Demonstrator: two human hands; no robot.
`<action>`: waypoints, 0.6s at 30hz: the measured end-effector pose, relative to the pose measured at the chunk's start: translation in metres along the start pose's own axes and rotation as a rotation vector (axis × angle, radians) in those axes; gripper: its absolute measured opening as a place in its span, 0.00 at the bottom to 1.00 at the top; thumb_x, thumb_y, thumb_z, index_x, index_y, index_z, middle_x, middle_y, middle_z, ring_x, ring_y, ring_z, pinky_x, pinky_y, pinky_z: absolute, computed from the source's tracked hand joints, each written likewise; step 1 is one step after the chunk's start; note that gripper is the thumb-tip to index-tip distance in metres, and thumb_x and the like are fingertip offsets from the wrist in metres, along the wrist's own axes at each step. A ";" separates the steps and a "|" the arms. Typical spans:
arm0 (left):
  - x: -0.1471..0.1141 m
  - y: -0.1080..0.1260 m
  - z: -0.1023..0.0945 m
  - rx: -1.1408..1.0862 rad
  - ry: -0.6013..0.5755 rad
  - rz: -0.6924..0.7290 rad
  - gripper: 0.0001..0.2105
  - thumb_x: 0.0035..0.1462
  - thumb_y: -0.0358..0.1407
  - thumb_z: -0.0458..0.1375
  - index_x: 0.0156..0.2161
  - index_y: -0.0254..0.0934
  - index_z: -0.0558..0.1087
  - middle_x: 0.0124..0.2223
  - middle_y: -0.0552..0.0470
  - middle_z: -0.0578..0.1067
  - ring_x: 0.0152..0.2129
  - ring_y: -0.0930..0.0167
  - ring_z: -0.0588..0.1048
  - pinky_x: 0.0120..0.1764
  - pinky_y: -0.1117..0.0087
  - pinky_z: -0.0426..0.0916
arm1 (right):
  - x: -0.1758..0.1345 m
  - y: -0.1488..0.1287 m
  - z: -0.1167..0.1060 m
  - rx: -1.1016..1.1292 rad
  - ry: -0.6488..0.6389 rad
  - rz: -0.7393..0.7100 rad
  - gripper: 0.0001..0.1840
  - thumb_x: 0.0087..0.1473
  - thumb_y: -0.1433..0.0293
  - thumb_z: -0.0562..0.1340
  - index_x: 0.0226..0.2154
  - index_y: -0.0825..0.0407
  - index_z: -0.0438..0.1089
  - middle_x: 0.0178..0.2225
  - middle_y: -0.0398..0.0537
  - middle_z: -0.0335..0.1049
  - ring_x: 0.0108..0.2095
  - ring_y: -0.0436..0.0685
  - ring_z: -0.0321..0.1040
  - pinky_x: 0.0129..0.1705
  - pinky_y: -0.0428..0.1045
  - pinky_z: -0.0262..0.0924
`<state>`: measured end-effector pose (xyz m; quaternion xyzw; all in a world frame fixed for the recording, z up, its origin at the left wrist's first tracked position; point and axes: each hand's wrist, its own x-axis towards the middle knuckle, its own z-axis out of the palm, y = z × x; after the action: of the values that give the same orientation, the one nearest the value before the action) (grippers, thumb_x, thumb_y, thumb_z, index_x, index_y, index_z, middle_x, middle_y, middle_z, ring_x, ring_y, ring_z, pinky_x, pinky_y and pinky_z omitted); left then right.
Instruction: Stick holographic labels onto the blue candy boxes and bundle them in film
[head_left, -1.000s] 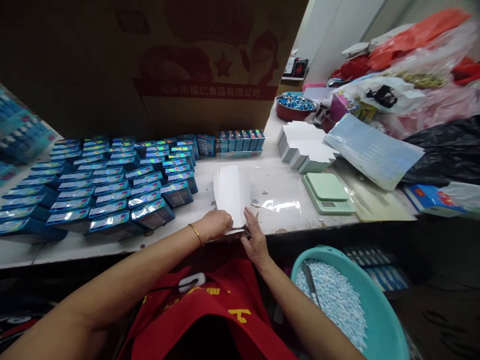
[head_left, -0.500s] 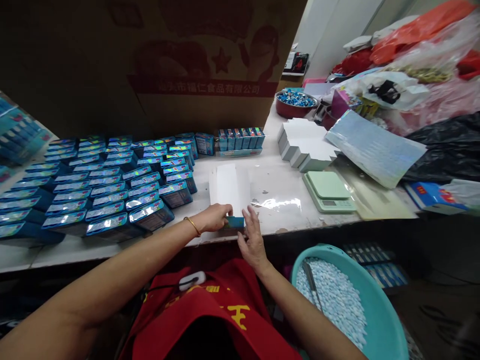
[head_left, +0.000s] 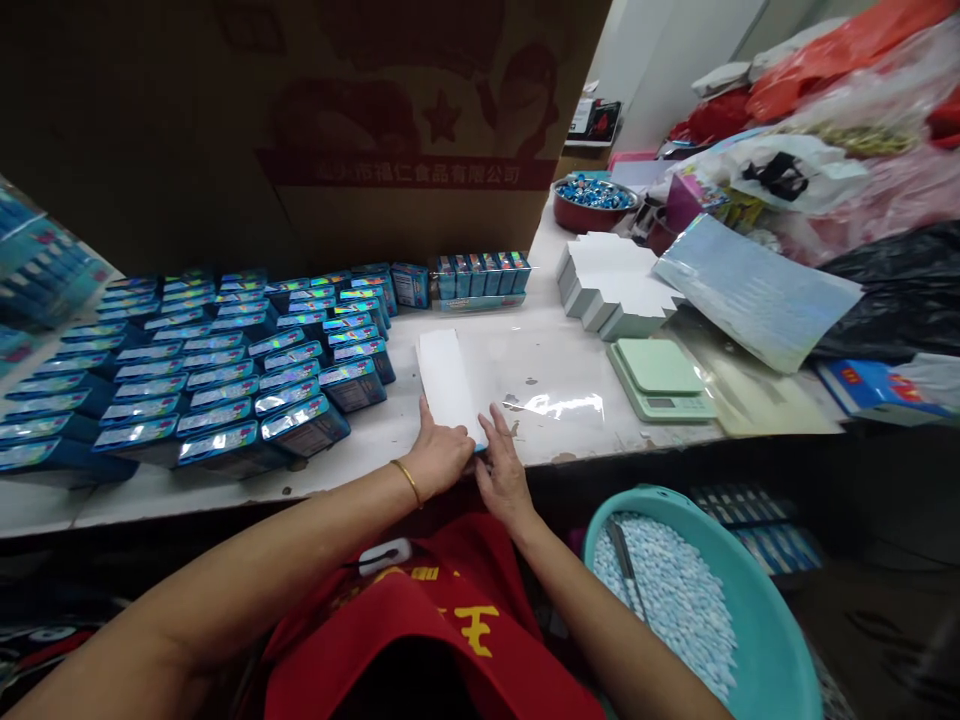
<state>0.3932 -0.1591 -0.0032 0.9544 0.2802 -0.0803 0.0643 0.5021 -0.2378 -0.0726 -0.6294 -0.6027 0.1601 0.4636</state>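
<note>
Flat on the table lies a folding carton blank (head_left: 448, 378), its white inside facing up and its near end at the table's front edge. My left hand (head_left: 439, 455), with a gold bangle at the wrist, is closed on that near end, fingers curled over it. A sliver of blue flap (head_left: 480, 447) shows between my hands. My right hand (head_left: 505, 472) is beside it on the right, fingers apart and fingertips by the flap. The left fingertips hide most of the fold.
Rows of blue boxes (head_left: 217, 380) stand at left, before a large cardboard box (head_left: 420, 215). A display pack (head_left: 482, 280) stands behind the carton. At right are stacked white blanks (head_left: 611, 270), a green scale (head_left: 660, 375) and a teal basin (head_left: 787, 640) of pale candies.
My left hand has moved nearer and curled over the carton's near end, covering most of the blue flap. The carton has tilted slightly leftward at its far end. My right hand stays close by.
</note>
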 end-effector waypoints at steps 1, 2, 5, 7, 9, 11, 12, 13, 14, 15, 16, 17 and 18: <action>0.001 0.001 0.000 -0.002 -0.005 -0.007 0.10 0.54 0.31 0.48 0.33 0.34 0.72 0.33 0.46 0.74 0.31 0.60 0.74 0.46 0.34 0.37 | 0.000 0.000 0.000 0.012 -0.001 0.006 0.37 0.46 0.81 0.50 0.58 0.46 0.46 0.62 0.49 0.37 0.58 0.58 0.46 0.56 0.59 0.49; 0.002 0.002 0.001 -0.005 -0.012 -0.007 0.10 0.54 0.32 0.48 0.33 0.33 0.72 0.33 0.46 0.75 0.31 0.60 0.74 0.47 0.34 0.35 | 0.000 0.001 -0.001 0.021 -0.005 0.011 0.36 0.46 0.81 0.50 0.58 0.46 0.46 0.62 0.48 0.37 0.59 0.58 0.45 0.56 0.59 0.48; 0.006 0.003 0.000 -0.007 -0.050 -0.007 0.09 0.51 0.32 0.50 0.31 0.33 0.73 0.32 0.44 0.76 0.32 0.60 0.74 0.49 0.37 0.33 | 0.001 0.003 -0.004 0.040 -0.032 0.009 0.36 0.46 0.80 0.50 0.58 0.47 0.47 0.62 0.48 0.36 0.60 0.58 0.43 0.57 0.58 0.48; 0.010 0.003 -0.001 -0.006 -0.089 -0.009 0.08 0.50 0.32 0.52 0.30 0.33 0.73 0.31 0.43 0.76 0.33 0.59 0.74 0.50 0.39 0.34 | 0.002 0.004 -0.005 0.049 -0.060 -0.004 0.36 0.46 0.81 0.50 0.59 0.47 0.46 0.62 0.47 0.35 0.61 0.56 0.39 0.57 0.57 0.47; 0.015 0.004 -0.003 -0.018 -0.128 -0.009 0.08 0.48 0.33 0.53 0.30 0.33 0.73 0.32 0.41 0.76 0.35 0.59 0.74 0.51 0.41 0.37 | 0.003 0.006 -0.006 0.046 -0.085 -0.020 0.37 0.46 0.81 0.49 0.59 0.48 0.45 0.63 0.46 0.34 0.61 0.55 0.36 0.58 0.55 0.46; 0.020 0.005 -0.005 -0.042 -0.184 -0.017 0.07 0.47 0.33 0.55 0.29 0.33 0.74 0.32 0.39 0.76 0.36 0.58 0.73 0.51 0.43 0.41 | 0.004 0.009 -0.006 0.029 -0.111 -0.033 0.38 0.46 0.82 0.49 0.59 0.48 0.43 0.63 0.46 0.34 0.61 0.53 0.35 0.59 0.55 0.44; 0.022 0.006 -0.007 -0.054 -0.211 -0.024 0.07 0.46 0.33 0.56 0.29 0.32 0.74 0.33 0.38 0.76 0.36 0.57 0.73 0.50 0.43 0.44 | 0.004 0.010 -0.007 0.016 -0.123 -0.039 0.38 0.46 0.82 0.48 0.60 0.47 0.42 0.63 0.47 0.34 0.61 0.53 0.35 0.59 0.55 0.43; 0.023 0.007 -0.008 -0.065 -0.235 -0.037 0.07 0.45 0.34 0.57 0.29 0.32 0.74 0.33 0.38 0.76 0.37 0.56 0.73 0.49 0.43 0.46 | 0.004 0.010 -0.009 -0.001 -0.137 -0.045 0.39 0.47 0.81 0.48 0.60 0.47 0.40 0.63 0.47 0.33 0.61 0.53 0.35 0.58 0.55 0.44; 0.022 0.006 -0.010 -0.081 -0.256 -0.052 0.07 0.44 0.34 0.58 0.30 0.33 0.74 0.34 0.37 0.76 0.37 0.55 0.72 0.48 0.43 0.48 | 0.004 0.010 -0.012 -0.023 -0.151 -0.057 0.39 0.47 0.81 0.48 0.60 0.47 0.38 0.63 0.47 0.33 0.61 0.54 0.36 0.58 0.55 0.44; 0.019 0.005 -0.012 -0.109 -0.272 -0.065 0.08 0.43 0.34 0.59 0.32 0.33 0.74 0.34 0.38 0.76 0.37 0.55 0.72 0.47 0.42 0.49 | 0.003 0.008 -0.017 -0.056 -0.164 -0.075 0.39 0.48 0.80 0.49 0.61 0.47 0.36 0.63 0.48 0.32 0.61 0.55 0.35 0.58 0.55 0.44; 0.015 0.003 -0.014 -0.150 -0.276 -0.073 0.10 0.43 0.34 0.59 0.34 0.35 0.74 0.35 0.39 0.76 0.38 0.55 0.72 0.46 0.42 0.50 | 0.002 0.004 -0.022 -0.101 -0.166 -0.102 0.38 0.49 0.78 0.50 0.61 0.47 0.35 0.63 0.48 0.31 0.61 0.56 0.34 0.58 0.56 0.44; 0.010 -0.001 -0.015 -0.200 -0.254 -0.079 0.11 0.45 0.33 0.58 0.37 0.37 0.73 0.37 0.41 0.76 0.39 0.55 0.71 0.46 0.41 0.51 | 0.000 -0.001 -0.028 -0.158 -0.154 -0.140 0.38 0.50 0.77 0.51 0.61 0.48 0.35 0.63 0.49 0.31 0.61 0.57 0.33 0.58 0.57 0.43; 0.003 -0.006 -0.017 -0.253 -0.188 -0.088 0.12 0.47 0.32 0.56 0.40 0.38 0.72 0.40 0.42 0.75 0.41 0.57 0.70 0.46 0.42 0.52 | -0.001 -0.008 -0.034 -0.223 -0.126 -0.182 0.36 0.51 0.76 0.51 0.61 0.50 0.37 0.63 0.50 0.33 0.61 0.58 0.34 0.58 0.58 0.43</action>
<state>0.3945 -0.1495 0.0122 0.9138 0.3222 -0.1363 0.2065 0.5230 -0.2530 -0.0486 -0.6085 -0.6992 0.0887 0.3646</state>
